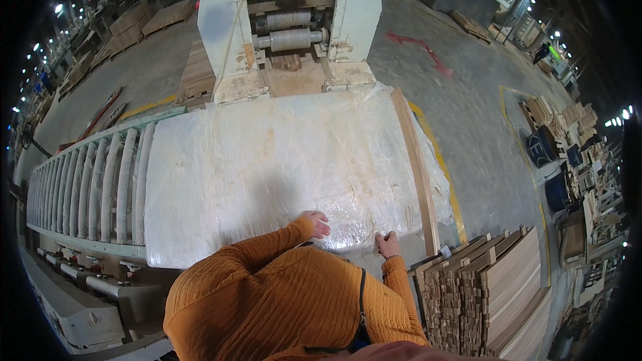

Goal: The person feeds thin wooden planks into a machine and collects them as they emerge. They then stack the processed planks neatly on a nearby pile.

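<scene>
In front of me lies a broad table (267,154) wrapped in wrinkled clear plastic film. My left hand (314,224) is over its near edge, empty, with the fingers loosely bent and apart. To the right of it, my right hand (386,245) is closed at the same edge; whatever the fingers hold, if anything, is too small to make out. A long wooden strip (418,177) runs along the table's right side, away from both hands.
Beyond the table stands a white machine (291,40) with metal rollers in its opening. A roller conveyor (90,187) joins the table's left side. Close on my right is a tall stack of wooden boards (478,294). Yellow lines (441,167) mark the grey floor.
</scene>
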`<state>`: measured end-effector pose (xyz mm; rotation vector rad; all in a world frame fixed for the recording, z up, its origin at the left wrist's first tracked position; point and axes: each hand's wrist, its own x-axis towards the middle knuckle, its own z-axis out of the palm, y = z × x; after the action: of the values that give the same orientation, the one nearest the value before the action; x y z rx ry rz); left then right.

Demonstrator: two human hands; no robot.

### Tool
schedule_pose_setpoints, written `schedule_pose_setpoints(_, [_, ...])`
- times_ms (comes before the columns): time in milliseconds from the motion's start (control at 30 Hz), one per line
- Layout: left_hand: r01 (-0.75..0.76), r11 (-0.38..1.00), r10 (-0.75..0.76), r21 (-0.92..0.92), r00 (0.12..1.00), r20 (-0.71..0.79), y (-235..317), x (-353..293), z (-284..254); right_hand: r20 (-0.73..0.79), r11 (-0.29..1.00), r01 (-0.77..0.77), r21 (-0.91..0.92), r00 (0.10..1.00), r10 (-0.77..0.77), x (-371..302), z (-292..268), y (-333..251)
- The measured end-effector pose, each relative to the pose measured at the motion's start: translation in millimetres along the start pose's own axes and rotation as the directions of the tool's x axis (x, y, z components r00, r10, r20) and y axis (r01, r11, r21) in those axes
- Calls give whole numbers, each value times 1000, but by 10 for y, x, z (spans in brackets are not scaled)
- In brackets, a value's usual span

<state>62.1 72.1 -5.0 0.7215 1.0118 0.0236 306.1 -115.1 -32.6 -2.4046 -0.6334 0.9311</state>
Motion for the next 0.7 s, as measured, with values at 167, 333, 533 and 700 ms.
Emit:
schedule_pose_setpoints(167, [18, 1000, -17, 24, 1000, -26, -1, 0, -5, -4, 1000, 3, -3, 1000, -3, -11, -11, -12])
schedule_pose_setpoints(333, [-4, 1000, 4, -9, 1000, 19, -4, 7, -10, -20, 998, -50, -35, 999, 50, -41, -30, -42])
schedule_pose_setpoints(533, [-2, 1000, 2, -10, 1000, 27, -7, 12, -22, -29, 999, -45, -5, 999, 44, -39, -16, -30])
schedule_pose_setpoints(700, [-6, 1000, 7, -5, 999, 31, -7, 12, -22, -12, 999, 11, 45, 1000, -10, -29, -3, -14])
